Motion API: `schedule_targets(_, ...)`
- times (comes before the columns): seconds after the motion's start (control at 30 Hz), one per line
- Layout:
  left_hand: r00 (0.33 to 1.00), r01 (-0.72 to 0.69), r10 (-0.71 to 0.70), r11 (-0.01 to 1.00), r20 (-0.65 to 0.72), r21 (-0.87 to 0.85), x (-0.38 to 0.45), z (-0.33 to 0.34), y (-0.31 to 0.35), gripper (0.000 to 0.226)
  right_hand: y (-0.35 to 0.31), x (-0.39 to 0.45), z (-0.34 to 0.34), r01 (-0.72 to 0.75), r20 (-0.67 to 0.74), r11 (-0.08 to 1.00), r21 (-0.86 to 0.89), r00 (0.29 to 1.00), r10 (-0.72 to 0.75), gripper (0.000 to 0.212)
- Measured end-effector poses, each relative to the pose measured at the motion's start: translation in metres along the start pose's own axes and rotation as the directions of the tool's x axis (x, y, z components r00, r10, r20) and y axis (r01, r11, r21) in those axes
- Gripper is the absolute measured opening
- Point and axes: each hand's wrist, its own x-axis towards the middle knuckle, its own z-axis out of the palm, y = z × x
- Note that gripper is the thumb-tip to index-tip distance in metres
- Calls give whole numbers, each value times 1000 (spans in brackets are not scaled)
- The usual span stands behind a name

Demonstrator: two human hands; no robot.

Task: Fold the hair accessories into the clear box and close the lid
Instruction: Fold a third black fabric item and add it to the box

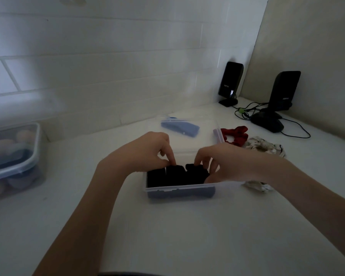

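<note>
Both hands, left hand (pixel 147 150) and right hand (pixel 217 162), pinched black fabric (pixel 173 176) inside the clear box (pixel 179 191); dim light hid the fabric's folds.

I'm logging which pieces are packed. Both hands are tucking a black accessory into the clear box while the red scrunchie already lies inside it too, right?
Not quite. The head view shows the red scrunchie lying on the counter beyond the right hand, outside the clear box. The rest holds: the left hand and the right pinch the black accessory inside it.

1 head-worn view, forward and down, close over white counter (pixel 187 226).
</note>
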Motion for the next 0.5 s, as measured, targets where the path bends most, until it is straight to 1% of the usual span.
schedule_targets(0.1,1000,15,-16,999,-20,-30,-2,-1,3,22,1,-1,-1,19,31,999,-28,999,-18,44)
schedule_targets(0.2,999,30,-29,999,26,-31,-3,-1,5,15,0,1,0,39,48,997,-66,998,-36,46)
schedule_targets(0.3,995,39,-38,999,92,-14,-3,-2,3,25,-3,5,3,61,28,993,-96,998,-58,48)
schedule_targets(0.4,992,30,-29,1000,119,-7,-2,-1,3,32,-5,7,4,62,14,991,-122,998,-61,47)
schedule_targets(0.5,992,24,-27,999,127,24,0,1,4,33,-8,9,5,41,22,969,-244,999,-37,45)
